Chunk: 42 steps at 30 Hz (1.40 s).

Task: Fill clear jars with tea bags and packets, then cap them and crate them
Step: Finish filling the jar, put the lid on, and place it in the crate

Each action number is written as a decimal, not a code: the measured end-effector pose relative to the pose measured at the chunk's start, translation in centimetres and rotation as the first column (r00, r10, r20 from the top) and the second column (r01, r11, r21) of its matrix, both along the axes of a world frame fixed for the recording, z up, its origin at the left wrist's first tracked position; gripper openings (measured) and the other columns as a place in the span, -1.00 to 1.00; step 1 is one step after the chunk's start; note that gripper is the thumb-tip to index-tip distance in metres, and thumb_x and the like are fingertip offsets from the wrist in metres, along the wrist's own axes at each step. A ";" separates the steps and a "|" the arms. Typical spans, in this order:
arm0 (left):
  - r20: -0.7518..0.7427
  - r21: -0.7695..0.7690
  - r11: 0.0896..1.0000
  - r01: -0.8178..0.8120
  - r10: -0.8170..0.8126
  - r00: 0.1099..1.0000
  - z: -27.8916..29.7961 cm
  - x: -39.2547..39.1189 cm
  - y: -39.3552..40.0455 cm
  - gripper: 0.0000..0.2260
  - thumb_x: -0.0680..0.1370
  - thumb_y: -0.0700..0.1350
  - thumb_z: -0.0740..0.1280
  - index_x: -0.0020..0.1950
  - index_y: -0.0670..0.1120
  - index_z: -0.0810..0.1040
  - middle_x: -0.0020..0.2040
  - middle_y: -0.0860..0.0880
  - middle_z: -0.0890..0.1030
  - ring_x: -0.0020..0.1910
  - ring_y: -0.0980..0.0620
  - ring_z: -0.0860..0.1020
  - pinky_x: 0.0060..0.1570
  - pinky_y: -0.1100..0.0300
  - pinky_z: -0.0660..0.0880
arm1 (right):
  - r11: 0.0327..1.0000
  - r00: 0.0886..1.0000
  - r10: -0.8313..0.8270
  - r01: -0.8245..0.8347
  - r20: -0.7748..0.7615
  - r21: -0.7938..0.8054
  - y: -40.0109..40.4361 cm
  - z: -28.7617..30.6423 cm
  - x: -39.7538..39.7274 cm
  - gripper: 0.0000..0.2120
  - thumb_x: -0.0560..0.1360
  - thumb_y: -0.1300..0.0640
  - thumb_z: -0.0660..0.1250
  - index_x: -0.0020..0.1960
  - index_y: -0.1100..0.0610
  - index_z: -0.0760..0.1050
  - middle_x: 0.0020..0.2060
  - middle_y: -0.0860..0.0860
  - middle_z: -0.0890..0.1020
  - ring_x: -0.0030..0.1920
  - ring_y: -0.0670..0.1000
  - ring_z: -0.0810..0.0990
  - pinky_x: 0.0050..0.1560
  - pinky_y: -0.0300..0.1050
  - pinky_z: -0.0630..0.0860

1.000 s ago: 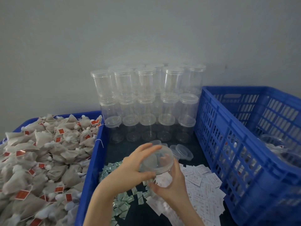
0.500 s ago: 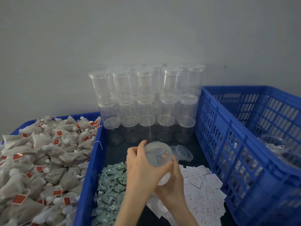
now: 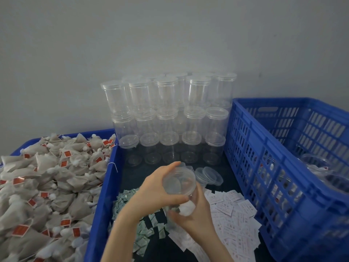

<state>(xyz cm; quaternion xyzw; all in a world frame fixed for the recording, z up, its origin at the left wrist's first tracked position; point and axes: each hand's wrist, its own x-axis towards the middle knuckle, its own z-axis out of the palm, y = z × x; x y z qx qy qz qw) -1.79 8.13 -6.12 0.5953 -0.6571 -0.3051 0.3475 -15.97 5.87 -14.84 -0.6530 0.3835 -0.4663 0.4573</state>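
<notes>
I hold a clear jar [image 3: 186,206] over the dark middle tray, with white tea bags showing through its wall. My right hand [image 3: 196,212] grips the jar's body from below and the right. My left hand [image 3: 156,188] is curled round the clear lid [image 3: 179,181] on top of the jar. Small green packets [image 3: 143,229] lie in a heap under my left wrist. White paper slips [image 3: 232,214] are spread to the right of my hands. A pile of tea bags [image 3: 47,182] with red tags fills the blue tray at the left.
Stacked empty clear jars [image 3: 170,120] with lids stand three rows high against the grey wall. Two loose lids [image 3: 208,174] lie just behind my hands. A tall blue slotted crate [image 3: 264,154] at the right holds several filled jars [image 3: 321,171].
My left hand has turned on the lid, its fingers swinging round the rim. The jar stays in my right hand at about the same spot, and my view has shifted slightly.
</notes>
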 end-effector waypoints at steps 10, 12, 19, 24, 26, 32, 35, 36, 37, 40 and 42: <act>0.011 -0.055 0.965 -0.255 0.256 0.967 -0.4 -3.4 0.5 -0.03 0.32 0.27 0.44 0.49 0.36 -0.17 0.50 0.22 -0.12 0.51 0.10 -0.02 0.44 0.06 0.15 | 0.990 0.989 -0.134 0.136 0.056 -0.032 -0.3 0.0 0.7 -0.23 0.20 0.13 0.62 0.32 -0.15 0.36 0.11 -0.28 0.59 0.10 -0.28 0.57 -0.05 -0.41 0.52; -0.056 0.058 0.998 0.031 -0.028 0.998 0.4 -1.1 0.8 -0.09 0.40 0.08 0.48 0.44 0.45 -0.14 0.53 0.25 -0.07 0.50 0.25 0.03 0.36 0.28 0.17 | 0.996 0.991 -0.088 0.087 0.097 0.014 -0.6 0.1 0.0 -0.19 0.15 0.05 0.63 0.32 -0.17 0.38 0.13 -0.26 0.61 0.13 -0.21 0.60 -0.01 -0.30 0.57; -0.085 0.002 1.000 0.029 -0.029 0.996 -0.1 2.3 -0.4 -0.14 0.39 -0.13 0.54 0.34 0.48 0.07 0.26 0.33 0.35 0.17 0.43 0.42 0.05 0.49 0.40 | 1.000 0.994 -0.021 0.021 0.103 0.000 -0.8 0.0 -0.5 -0.26 0.16 -0.04 0.62 0.25 -0.32 0.38 0.16 -0.20 0.62 0.18 -0.12 0.59 0.07 -0.22 0.56; -0.262 0.072 0.953 0.296 -0.268 0.927 0.5 2.6 -0.4 -0.14 0.34 -0.17 0.54 0.48 0.28 0.17 0.41 0.24 0.37 0.37 0.21 0.39 0.30 0.27 0.39 | 0.996 0.994 0.092 -0.092 0.051 -0.002 -0.9 -0.4 -0.4 -0.21 0.21 0.00 0.63 0.32 -0.34 0.35 0.21 -0.19 0.60 0.24 -0.12 0.58 0.11 -0.16 0.58; -0.240 0.036 0.977 0.210 -0.196 0.951 0.9 1.7 -0.6 -0.18 0.23 -0.06 0.57 0.42 0.24 0.30 0.32 0.17 0.48 0.28 0.20 0.47 0.26 0.23 0.44 | 0.999 0.997 0.054 -0.053 0.054 -0.008 -1.1 -0.4 -0.2 -0.22 0.19 0.00 0.62 0.30 -0.35 0.36 0.18 -0.19 0.61 0.21 -0.13 0.59 0.06 -0.18 0.60; -0.037 -0.122 0.929 -0.350 0.348 0.937 -0.2 -3.2 -1.0 -0.18 0.17 0.20 0.51 0.39 0.19 0.29 0.11 0.17 0.27 0.11 0.26 0.34 0.03 0.41 0.31 | 0.983 0.985 -0.173 0.174 0.030 -0.055 -1.1 -0.1 1.0 -0.13 0.13 -0.15 0.56 0.39 -0.08 0.36 0.15 -0.17 0.60 0.09 -0.19 0.60 -0.10 -0.42 0.51; 0.140 -0.167 0.904 -0.393 0.417 0.898 -0.7 -4.2 -0.8 -0.01 0.13 0.39 0.32 0.50 0.20 0.05 0.07 0.17 0.11 0.12 0.22 0.10 0.20 0.24 0.21 | 0.985 0.985 -0.170 0.169 -0.036 -0.034 -1.2 -0.1 0.6 -0.09 0.09 -0.21 0.55 0.38 -0.06 0.31 0.19 -0.18 0.54 0.12 -0.28 0.54 -0.06 -0.46 0.48; 0.177 -0.139 0.933 -0.333 0.354 0.918 -0.5 -3.7 -0.9 0.02 0.12 0.39 0.33 0.51 0.25 -0.04 0.12 0.20 0.09 0.18 0.21 0.08 0.25 0.20 0.20 | 0.991 0.990 -0.133 0.132 -0.043 -0.014 -1.3 -0.1 0.3 -0.12 0.10 -0.19 0.57 0.36 -0.12 0.31 0.18 -0.20 0.54 0.12 -0.29 0.54 -0.05 -0.44 0.50; 0.175 -0.087 0.969 -0.231 0.243 0.954 -0.1 -2.7 -1.0 0.02 0.15 0.36 0.38 0.49 0.34 -0.09 0.24 0.26 0.06 0.29 0.19 0.07 0.32 0.16 0.20 | 0.997 0.996 -0.078 0.079 -0.036 0.014 -1.4 -0.2 -0.1 -0.15 0.12 -0.13 0.60 0.34 -0.17 0.32 0.17 -0.19 0.57 0.13 -0.27 0.56 -0.01 -0.36 0.54; 0.016 0.080 0.984 0.162 -0.163 0.986 1.6 0.9 -0.7 -0.10 0.27 0.16 0.52 0.40 0.53 0.00 0.50 0.37 -0.13 0.51 0.20 0.03 0.40 0.15 0.19 | 0.996 0.998 0.058 -0.060 0.031 0.060 -1.5 -0.4 -0.9 -0.18 0.17 0.05 0.63 0.34 -0.26 0.36 0.21 -0.13 0.61 0.23 -0.10 0.58 0.16 -0.06 0.58; -0.058 0.121 0.950 0.288 -0.283 0.957 2.2 2.0 -0.7 -0.19 0.31 0.09 0.50 0.40 0.49 0.13 0.52 0.32 0.08 0.47 0.26 0.18 0.42 0.13 0.26 | 0.995 0.997 0.080 -0.080 0.009 0.059 -1.3 -0.2 -0.9 -0.17 0.15 -0.01 0.64 0.31 -0.34 0.35 0.22 -0.15 0.60 0.25 -0.11 0.57 0.18 -0.07 0.57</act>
